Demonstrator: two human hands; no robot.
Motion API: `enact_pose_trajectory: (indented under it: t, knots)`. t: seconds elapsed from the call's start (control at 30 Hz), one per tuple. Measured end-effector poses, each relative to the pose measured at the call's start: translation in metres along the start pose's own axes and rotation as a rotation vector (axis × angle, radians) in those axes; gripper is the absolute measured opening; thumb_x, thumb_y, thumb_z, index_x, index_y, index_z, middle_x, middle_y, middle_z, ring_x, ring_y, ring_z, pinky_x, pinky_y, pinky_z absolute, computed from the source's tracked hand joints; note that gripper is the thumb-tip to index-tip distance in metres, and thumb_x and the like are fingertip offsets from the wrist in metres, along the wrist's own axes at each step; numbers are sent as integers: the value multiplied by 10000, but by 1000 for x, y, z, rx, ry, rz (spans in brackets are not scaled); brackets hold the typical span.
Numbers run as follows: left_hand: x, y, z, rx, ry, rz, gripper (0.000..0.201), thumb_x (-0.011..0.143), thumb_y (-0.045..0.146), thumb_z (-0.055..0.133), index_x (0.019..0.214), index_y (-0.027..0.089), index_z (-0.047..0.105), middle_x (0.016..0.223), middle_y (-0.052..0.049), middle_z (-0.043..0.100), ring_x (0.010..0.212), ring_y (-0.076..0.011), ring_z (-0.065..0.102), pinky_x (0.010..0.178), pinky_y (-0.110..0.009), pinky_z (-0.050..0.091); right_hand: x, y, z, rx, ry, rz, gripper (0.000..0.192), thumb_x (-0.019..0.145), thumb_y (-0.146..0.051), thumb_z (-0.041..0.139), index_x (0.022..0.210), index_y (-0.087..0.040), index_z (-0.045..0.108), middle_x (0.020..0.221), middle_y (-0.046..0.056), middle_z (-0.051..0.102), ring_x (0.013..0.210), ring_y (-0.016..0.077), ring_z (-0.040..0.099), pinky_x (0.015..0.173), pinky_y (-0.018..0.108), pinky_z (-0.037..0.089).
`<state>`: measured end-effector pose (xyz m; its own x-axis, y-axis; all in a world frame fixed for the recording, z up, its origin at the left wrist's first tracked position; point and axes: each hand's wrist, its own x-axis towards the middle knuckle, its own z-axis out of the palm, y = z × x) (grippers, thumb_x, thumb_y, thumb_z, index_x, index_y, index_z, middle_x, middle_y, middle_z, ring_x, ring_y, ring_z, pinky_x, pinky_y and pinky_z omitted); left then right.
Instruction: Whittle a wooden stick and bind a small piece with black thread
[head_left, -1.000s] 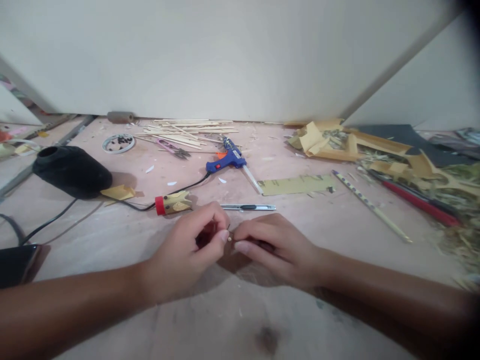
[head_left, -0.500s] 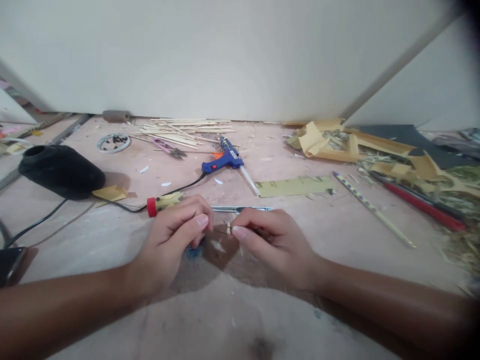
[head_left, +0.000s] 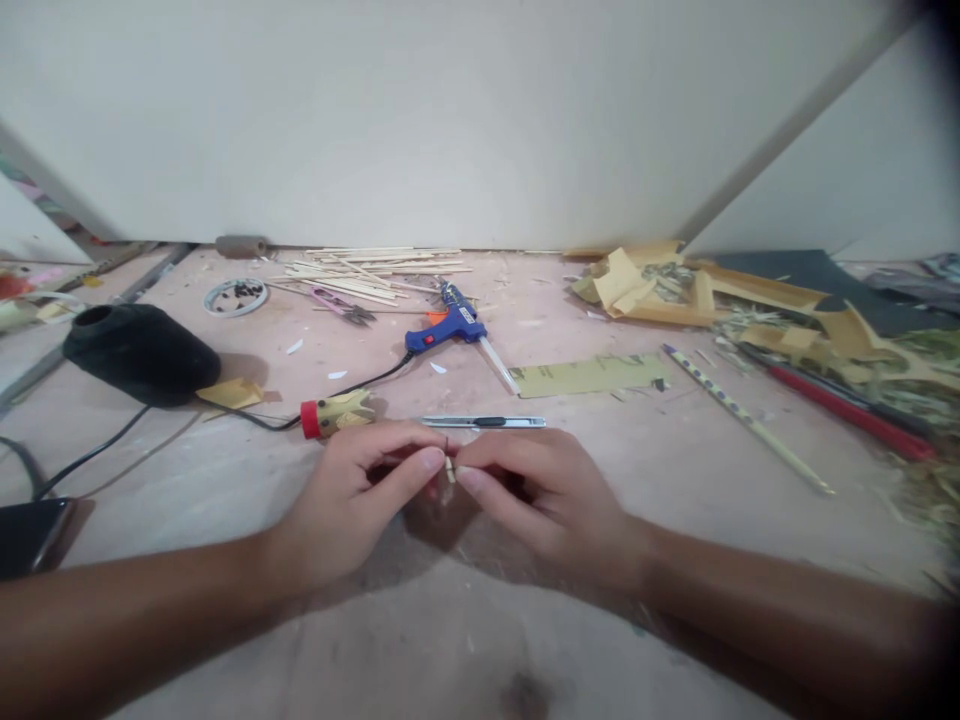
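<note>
Left hand and right hand are partly hiding a tiny stick. Left frame edge is cropping a flat black device. Near worktop's far edge, yellow scraps are overlapping a dark sheet.

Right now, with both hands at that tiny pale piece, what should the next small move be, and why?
Perhaps firm up the pinch on the small pale piece before anything else. It sits between the fingertips of the left hand and the right hand, with a thin dark strand beside it, and something so little could slip. Which hand grips it isn't clear.
</note>
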<state>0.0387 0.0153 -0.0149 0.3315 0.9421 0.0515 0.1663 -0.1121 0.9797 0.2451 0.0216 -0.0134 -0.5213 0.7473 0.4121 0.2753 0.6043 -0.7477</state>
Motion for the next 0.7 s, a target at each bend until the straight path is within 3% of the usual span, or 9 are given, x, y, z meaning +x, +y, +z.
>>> enact_pose_trajectory:
  t: [0.13, 0.33, 0.5, 0.7]
  knots:
    - [5, 0, 1, 11, 35, 6, 129, 910, 230, 670, 911, 172, 785, 769, -24, 731, 666, -128, 644, 581, -200, 494, 0, 2, 2, -50, -22, 54, 193, 991, -183, 548, 877, -186, 704, 737, -25, 710, 606, 78, 572, 614, 190, 422]
    - [9, 2, 1, -11, 133, -34, 85, 879, 220, 713, 859, 172, 780, 677, 13, 677, 443, -48, 432, 416, -179, 331, 2, 9, 1, -133, -43, 142, 207, 994, -260, 559, 900, -193, 731, 668, -38, 653, 560, 82, 505, 570, 207, 359]
    - [9, 3, 1, -45, 181, -29, 134, 913, 261, 681, 892, 155, 760, 502, 54, 532, 380, -56, 380, 388, -190, 309, 13, 15, 1, -95, -52, 223, 266, 999, -292, 551, 798, -172, 679, 633, -37, 606, 562, 90, 495, 547, 207, 338]
    - [8, 1, 2, -91, 196, 16, 117, 907, 259, 693, 882, 172, 767, 731, 7, 667, 400, -29, 421, 393, -180, 329, 18, 19, 2, 16, -16, 223, 221, 995, -276, 568, 868, -168, 713, 667, -18, 660, 602, 110, 552, 576, 211, 390]
